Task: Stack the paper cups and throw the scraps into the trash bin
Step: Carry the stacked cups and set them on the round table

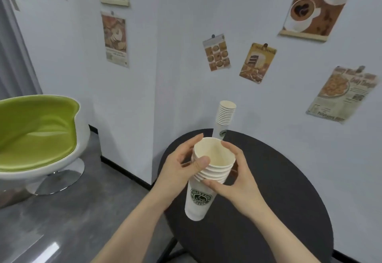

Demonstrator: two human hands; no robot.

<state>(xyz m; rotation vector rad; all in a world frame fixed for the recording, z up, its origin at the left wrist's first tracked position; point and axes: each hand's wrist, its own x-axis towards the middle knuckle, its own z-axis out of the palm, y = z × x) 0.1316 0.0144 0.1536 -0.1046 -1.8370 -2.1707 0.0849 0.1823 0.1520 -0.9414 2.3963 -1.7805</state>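
Both hands hold a nested stack of paper cups (203, 180) above the round black tabletop (279, 190): the left hand (182, 165) pinches the rims while the right hand (233, 178) wraps the side, probably to press them tight. A second cup stack (224, 119) stands near the wall. No scraps or bin show.

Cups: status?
Both hands, left and right, grip near stack above table. Second stack stands behind. No scraps or bin visible.
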